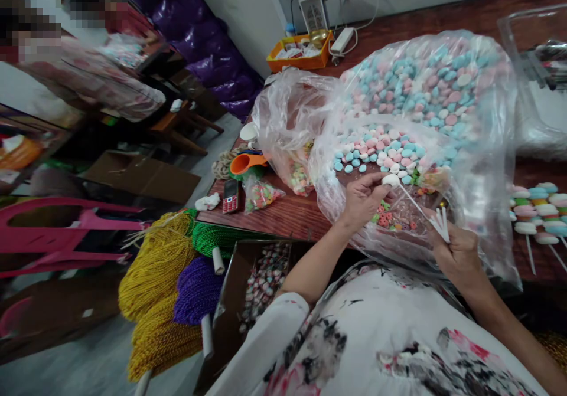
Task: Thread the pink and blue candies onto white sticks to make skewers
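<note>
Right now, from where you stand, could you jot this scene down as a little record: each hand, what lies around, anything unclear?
Left hand: pinching a white piece
Right hand: holding several white sticks, one stretching to the white piece
Ahead: large clear plastic bag with pink, blue and white pieces
To the right: stacked pieces on sticks
To the left: phone, orange scoop
Beside the table: yellow cord, purple cord
Unclear: whether that stick's tip is inside the white piece

A white garment carries a pink and grey-black floral print, with an elbow-length sleeve at its left side.
</note>
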Tool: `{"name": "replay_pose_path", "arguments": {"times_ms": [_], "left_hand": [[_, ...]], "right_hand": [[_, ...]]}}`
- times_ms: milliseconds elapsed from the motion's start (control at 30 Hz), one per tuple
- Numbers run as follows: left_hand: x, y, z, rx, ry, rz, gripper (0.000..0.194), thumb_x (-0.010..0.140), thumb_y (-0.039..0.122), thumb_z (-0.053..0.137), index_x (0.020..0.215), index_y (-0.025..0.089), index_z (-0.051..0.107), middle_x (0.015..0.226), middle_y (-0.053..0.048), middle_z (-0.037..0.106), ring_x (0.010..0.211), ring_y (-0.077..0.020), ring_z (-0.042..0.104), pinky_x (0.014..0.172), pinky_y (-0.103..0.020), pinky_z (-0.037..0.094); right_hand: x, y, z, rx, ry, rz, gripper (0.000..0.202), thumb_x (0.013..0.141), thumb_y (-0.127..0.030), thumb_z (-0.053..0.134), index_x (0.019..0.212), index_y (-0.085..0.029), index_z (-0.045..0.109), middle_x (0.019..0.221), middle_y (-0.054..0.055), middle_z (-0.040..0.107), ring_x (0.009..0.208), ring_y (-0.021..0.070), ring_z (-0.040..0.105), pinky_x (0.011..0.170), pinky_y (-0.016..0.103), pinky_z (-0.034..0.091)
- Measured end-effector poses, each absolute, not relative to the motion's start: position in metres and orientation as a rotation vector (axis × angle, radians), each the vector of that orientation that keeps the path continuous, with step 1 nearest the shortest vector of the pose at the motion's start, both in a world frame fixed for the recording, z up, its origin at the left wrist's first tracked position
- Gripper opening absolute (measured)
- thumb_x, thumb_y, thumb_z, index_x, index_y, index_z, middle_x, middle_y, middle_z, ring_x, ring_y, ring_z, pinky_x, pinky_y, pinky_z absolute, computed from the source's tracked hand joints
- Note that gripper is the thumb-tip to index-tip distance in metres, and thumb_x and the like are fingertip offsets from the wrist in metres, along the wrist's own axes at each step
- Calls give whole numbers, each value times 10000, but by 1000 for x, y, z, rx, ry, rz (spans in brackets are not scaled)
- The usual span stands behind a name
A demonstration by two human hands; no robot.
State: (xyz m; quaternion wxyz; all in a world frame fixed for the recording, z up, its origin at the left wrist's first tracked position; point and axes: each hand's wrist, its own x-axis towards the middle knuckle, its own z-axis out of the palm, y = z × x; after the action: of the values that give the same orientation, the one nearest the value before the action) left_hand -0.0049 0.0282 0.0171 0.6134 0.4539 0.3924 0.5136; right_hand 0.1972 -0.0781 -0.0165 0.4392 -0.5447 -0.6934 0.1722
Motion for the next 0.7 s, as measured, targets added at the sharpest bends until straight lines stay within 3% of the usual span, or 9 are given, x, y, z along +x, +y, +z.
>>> {"name": "replay_pose_path", "arguments": {"times_ms": [267,467,700], "left_hand": [[6,16,12,949,925,1233,407,725,442,823,989,144,739,691,5,739,591,-109,690,609,-240,617],[12,10,8,950,947,1266,409,727,467,828,967,148,735,698,9,731,594,-105,692,606,-228,616],[2,7,-6,1281,1037,1375,312,845,411,737,1028,160,753,892,-41,748,697,-111,699,685,-247,610]], "right_hand": [[199,-90,-16,-1270,-1807,372,652,797,4,512,1395,-216,648,1229,45,765,970,220,785,863,307,639],[202,-92,-19,-1393,-1861,390,616,791,-34,490,1358,-190,673,1226,63,764,975,226,784,867,311,634],[201,-93,-18,-1517,-1899,465,634,780,-74,471,1364,-213,673,1204,61,773,894,227,791,812,327,633]]}}
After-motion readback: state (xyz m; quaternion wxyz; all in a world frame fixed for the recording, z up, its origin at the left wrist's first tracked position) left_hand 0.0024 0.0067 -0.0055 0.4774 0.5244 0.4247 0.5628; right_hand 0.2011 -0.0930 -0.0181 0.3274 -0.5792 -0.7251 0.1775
